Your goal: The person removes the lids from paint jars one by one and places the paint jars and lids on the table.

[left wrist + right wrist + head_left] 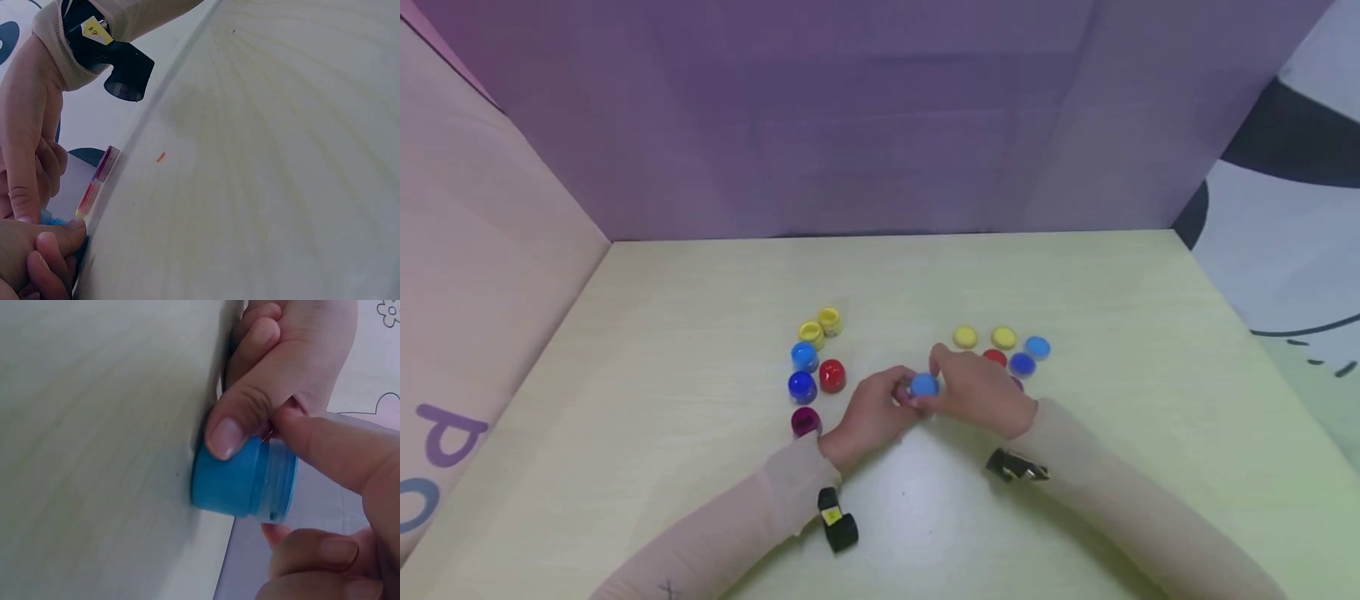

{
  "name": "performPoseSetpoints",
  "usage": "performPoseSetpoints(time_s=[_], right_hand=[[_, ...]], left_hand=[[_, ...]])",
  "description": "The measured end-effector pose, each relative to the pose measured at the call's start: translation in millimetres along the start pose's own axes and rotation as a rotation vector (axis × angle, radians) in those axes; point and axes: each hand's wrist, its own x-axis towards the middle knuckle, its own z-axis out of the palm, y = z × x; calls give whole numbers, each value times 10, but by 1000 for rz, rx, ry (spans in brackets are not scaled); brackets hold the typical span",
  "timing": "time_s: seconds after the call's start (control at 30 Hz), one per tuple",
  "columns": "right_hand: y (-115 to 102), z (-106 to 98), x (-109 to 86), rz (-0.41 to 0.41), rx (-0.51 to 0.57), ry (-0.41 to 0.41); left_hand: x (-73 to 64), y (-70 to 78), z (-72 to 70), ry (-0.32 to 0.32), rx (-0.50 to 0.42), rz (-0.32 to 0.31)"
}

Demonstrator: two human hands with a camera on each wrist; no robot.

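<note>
Near the middle of the table, my left hand [876,410] holds a small light blue paint jar [225,484], its thumb pressed against the side. The jar stands on the table in the right wrist view. Its light blue lid [924,385] sits on top, and my right hand [981,390] has its thumb and fingers around the lid's edge. Both hands nearly hide the jar in the left wrist view, where only a bit of blue [53,219] shows between the fingers.
Left of the hands stand lidless jars: yellow [811,334], light blue [804,357], dark blue [802,387], red [832,376] and purple [806,421]. Loose lids lie to the right, including yellow [1003,337], light blue [1037,347], blue [1022,364] and red [995,357]. A purple wall [887,150] rises behind.
</note>
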Motion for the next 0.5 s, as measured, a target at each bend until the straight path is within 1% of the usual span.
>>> performPoseSetpoints(time_s=[0.07, 0.17, 0.33, 0.5], right_hand=[[-1, -4, 2, -18, -1, 5], [17, -9, 0, -58, 9, 8], [45, -16, 3, -120, 46, 2], [52, -30, -3, -149, 69, -2]], left_hand=[[9, -4, 0, 2, 13, 4], [13, -4, -1, 0, 9, 5], [8, -3, -11, -18, -27, -10], [1, 2, -14, -31, -39, -22]])
